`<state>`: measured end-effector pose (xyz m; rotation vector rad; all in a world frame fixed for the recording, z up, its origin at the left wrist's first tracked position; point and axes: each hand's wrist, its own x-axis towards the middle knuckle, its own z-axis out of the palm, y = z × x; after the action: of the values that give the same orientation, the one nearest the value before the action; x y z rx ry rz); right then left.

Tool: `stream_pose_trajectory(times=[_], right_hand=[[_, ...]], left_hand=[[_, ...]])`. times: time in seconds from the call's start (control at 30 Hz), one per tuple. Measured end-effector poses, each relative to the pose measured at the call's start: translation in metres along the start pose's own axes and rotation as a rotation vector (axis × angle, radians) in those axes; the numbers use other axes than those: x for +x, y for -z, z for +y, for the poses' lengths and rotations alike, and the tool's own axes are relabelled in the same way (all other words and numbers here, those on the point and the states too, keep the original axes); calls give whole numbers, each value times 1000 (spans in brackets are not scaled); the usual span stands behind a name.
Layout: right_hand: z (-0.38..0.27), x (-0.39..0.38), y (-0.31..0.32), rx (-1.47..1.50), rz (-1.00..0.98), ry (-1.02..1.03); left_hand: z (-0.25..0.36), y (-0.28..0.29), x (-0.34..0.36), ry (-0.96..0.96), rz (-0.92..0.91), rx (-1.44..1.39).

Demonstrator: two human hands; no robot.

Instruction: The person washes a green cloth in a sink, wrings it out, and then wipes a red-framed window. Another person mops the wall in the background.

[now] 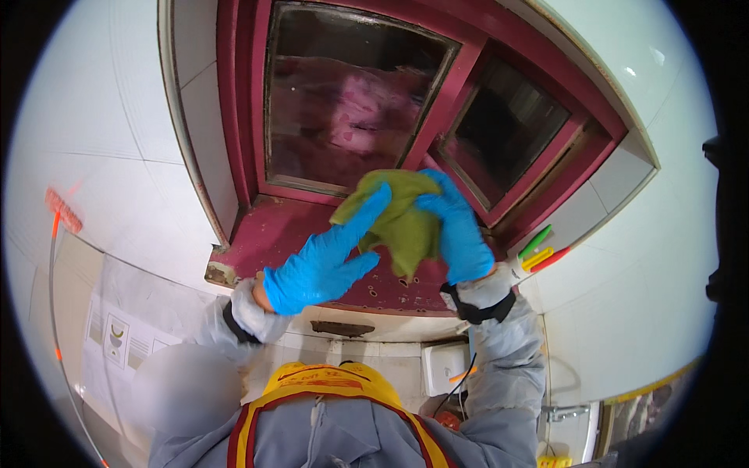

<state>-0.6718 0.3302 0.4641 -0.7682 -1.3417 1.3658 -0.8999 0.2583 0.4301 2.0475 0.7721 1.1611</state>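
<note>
A green cloth (pixel 406 222) hangs crumpled in front of the maroon window, above its sill (pixel 304 226). On its right side, my right hand (pixel 459 234), in a blue glove, is closed round the edge. My left hand (pixel 321 265), gloved in the same blue, comes from the left with its fingers stretched across the cloth's left part. Its thumb stands apart, near the lower edge of the cloth. The palm sides of both hands are partly hidden.
A maroon-framed window (pixel 351 101) has a smaller pane (pixel 507 117) at right. Green, yellow and red handles (pixel 538 256) stick up beside my right wrist. A long-handled brush (pixel 62 210) leans at left, near a paper sheet (pixel 125 343). A white container (pixel 443 368) sits below the sill.
</note>
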Motion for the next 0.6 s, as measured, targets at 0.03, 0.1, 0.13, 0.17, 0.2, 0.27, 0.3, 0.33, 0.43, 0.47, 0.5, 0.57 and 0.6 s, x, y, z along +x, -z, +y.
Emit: stream_pose_trajectory(times=[0.03, 0.1, 0.13, 0.17, 0.2, 0.27, 0.3, 0.33, 0.43, 0.47, 0.5, 0.57, 0.6], right_hand=[[-11, 2, 8, 22, 59, -29], [-42, 13, 25, 146, 136, 108], [-63, 20, 37, 170, 232, 39], [-82, 32, 49, 197, 229, 7], [-94, 45, 60, 147, 243, 4], [-109, 82, 85, 43, 196, -3], [-112, 104, 96, -13, 192, -33], [-113, 124, 105, -72, 227, -66], [-110, 176, 117, -38, 173, -2], [-109, 189, 116, 56, 175, -5], [-108, 200, 114, 103, 118, -7], [-100, 217, 104, 220, -13, 5], [-94, 225, 98, 236, -41, 5]], left_hand=[[-2, 0, -8, -11, -9, 75], [-8, 1, -25, 20, 49, 245], [-14, 4, -33, 21, 71, 358], [-20, 6, -39, 41, 96, 476], [-27, 6, -44, 46, 148, 504], [-41, 3, -51, 91, 190, 616], [-48, 0, -53, 141, 197, 671], [-54, -5, -55, 153, 195, 700], [-67, -22, -59, 193, 159, 714], [-70, -26, -59, 213, 148, 722], [-72, -30, -59, 213, 164, 744], [-75, -35, -60, 229, 167, 793], [-75, -36, -60, 212, 202, 794]])
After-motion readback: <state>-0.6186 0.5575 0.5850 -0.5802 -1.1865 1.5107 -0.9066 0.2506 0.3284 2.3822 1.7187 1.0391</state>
